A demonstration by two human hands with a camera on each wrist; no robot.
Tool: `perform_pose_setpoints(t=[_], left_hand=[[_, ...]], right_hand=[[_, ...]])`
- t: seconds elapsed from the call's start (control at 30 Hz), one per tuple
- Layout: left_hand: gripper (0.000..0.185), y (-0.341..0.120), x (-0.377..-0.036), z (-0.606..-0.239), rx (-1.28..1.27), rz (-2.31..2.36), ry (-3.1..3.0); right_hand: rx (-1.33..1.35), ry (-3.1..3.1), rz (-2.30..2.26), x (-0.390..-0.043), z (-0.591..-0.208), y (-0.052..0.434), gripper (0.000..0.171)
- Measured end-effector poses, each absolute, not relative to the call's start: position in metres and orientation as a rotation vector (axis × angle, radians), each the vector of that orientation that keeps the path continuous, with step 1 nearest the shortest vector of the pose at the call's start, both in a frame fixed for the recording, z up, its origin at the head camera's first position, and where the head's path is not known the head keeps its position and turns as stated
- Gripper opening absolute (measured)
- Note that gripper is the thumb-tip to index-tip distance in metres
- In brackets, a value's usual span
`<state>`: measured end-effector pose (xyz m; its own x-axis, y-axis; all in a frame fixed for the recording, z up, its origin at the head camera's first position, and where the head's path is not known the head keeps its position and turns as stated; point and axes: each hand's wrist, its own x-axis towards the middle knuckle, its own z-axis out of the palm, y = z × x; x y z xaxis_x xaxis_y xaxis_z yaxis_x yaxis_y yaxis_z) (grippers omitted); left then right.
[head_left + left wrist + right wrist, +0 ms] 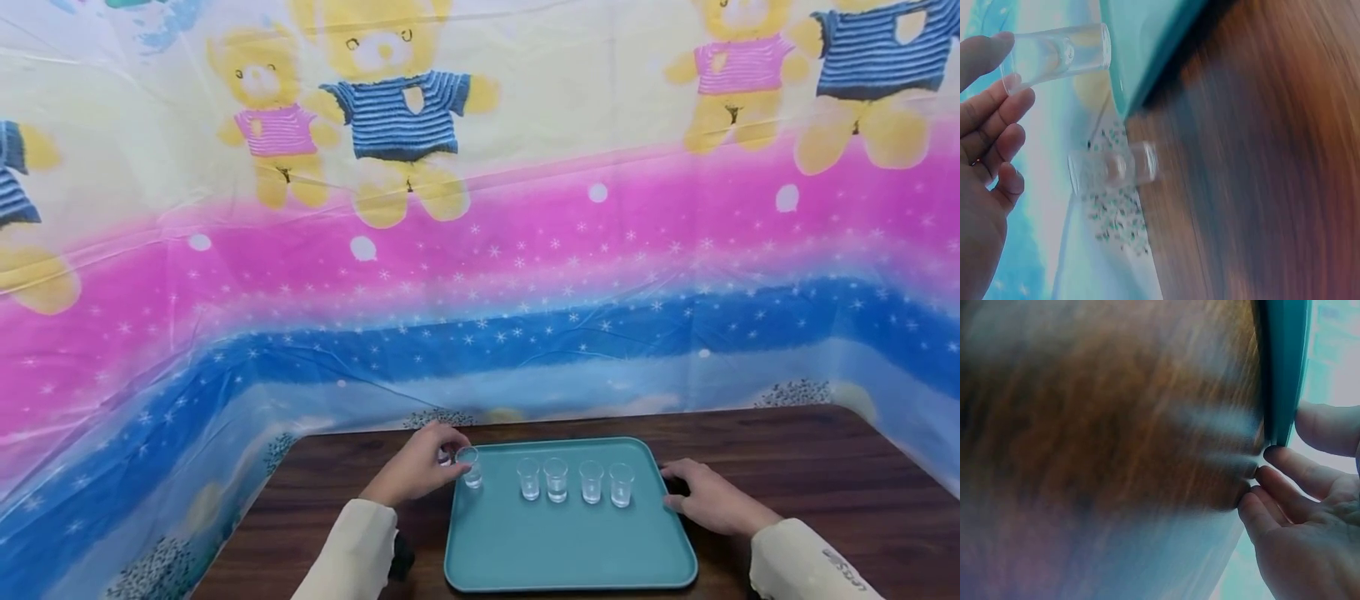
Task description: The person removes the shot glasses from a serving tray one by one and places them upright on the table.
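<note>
My left hand [420, 467] pinches a small clear shot glass [472, 478] near its rim, between thumb and fingertips, at the back left corner of a teal tray [570, 546]. In the left wrist view this glass [1060, 55] shows beside the tray's edge; whether its base touches the tray I cannot tell. A second shot glass [1113, 169] stands on the table just outside the tray, mostly behind the left hand in the head view. At the tray's right side, my right hand [708, 496] holds the rim, thumb above and fingertips against the outer edge.
Several more clear shot glasses [556, 482] stand upright in a row across the tray's back half. Tray and glasses are on a dark brown wooden table [817, 467]. A cloth printed with bears [480, 250] hangs behind the table's far edge and round its sides.
</note>
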<state>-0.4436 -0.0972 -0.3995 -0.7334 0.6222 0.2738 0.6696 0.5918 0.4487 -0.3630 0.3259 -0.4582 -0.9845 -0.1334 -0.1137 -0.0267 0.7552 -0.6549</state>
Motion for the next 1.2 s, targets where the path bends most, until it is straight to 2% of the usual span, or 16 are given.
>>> perform_pose_setpoints(t=[0.43, 1.2], left_hand=[[0.026, -0.139, -0.452, -0.412, -0.786, -0.771, -2.781], [0.026, -0.132, -0.456, -0.418, -0.636, -0.836, -2.843]], right_hand=[[-0.126, 2.830, -1.018, -0.361, -0.460, 0.328, 0.046], [-0.148, 2.828, -1.031, -0.359, -0.457, 0.325, 0.045]])
